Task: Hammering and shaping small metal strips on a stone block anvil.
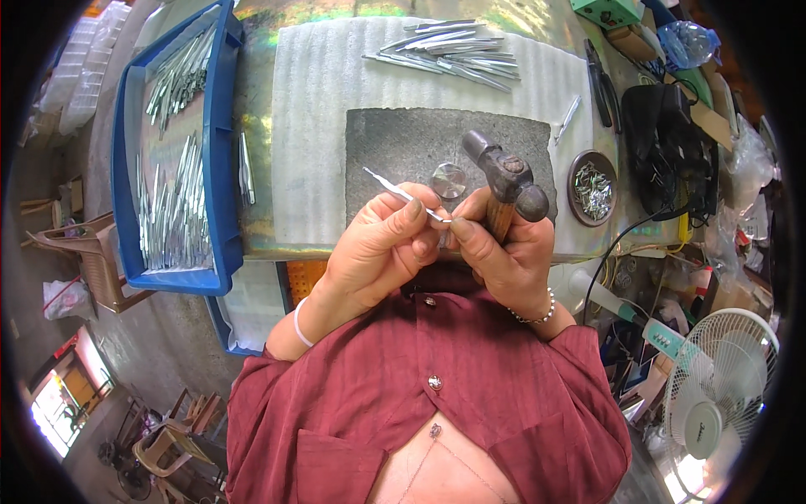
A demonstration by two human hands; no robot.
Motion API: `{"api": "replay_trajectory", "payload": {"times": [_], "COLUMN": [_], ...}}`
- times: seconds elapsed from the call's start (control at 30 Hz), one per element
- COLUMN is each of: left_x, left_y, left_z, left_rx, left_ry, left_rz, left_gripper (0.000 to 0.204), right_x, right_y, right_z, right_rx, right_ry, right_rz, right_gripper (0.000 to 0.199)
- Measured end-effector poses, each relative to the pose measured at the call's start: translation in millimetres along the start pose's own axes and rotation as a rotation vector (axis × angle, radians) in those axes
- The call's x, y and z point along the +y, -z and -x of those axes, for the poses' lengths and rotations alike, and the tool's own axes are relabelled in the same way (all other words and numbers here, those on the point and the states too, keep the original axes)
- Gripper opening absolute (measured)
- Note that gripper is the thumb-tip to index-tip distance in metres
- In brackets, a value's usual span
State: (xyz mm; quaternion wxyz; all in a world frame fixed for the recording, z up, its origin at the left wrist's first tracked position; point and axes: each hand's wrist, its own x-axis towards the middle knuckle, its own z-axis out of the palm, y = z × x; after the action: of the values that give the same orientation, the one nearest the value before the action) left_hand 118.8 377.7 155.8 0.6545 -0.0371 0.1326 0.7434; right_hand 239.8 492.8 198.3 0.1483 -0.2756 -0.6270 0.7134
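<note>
My left hand (382, 235) pinches a slim silver metal rod (396, 188) between thumb and fingers, its narrow tip pointing up and left. My right hand (508, 256) is wrapped round the wooden handle of a ball-peen hammer (508, 172), head uppermost. Its thumb and forefinger meet at the rod's near end; whether a small part is pinched there I cannot tell. Just beyond the fingers, a round shiny disc (448, 181) rests on a dark grey slab (382, 139). The slab lies on a white foam sheet (311, 101).
Several similar rods (453, 52) lie heaped at the foam's far side. A blue tray (222, 168) at left holds more rods. On the right are a bowl of small metal parts (593, 190), black-handled pliers (602, 88), a dark cable (617, 244) and a fan (718, 378).
</note>
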Motion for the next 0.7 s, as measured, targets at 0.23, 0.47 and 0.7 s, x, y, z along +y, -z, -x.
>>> {"api": "replay_trajectory", "payload": {"times": [0.23, 0.47, 0.7], "left_x": [-2.3, -6.5, 7.0], "left_y": [2.0, 0.4, -5.8], "left_z": [2.0, 3.3, 11.4], "left_rx": [0.055, 0.19, 0.171], "left_ry": [0.006, -0.122, -0.267], "left_rz": [0.034, -0.142, -0.301], "left_gripper": [0.021, 0.016, 0.012], "right_x": [18.3, 19.1, 12.7], "right_y": [-1.5, -4.7, 15.7], "right_z": [-5.2, -7.8, -12.8], "right_rx": [0.064, 0.108, 0.068], "right_ry": [0.36, 0.591, 0.11], "right_rz": [0.276, 0.519, 0.309], "right_gripper": [0.016, 0.02, 0.03]}}
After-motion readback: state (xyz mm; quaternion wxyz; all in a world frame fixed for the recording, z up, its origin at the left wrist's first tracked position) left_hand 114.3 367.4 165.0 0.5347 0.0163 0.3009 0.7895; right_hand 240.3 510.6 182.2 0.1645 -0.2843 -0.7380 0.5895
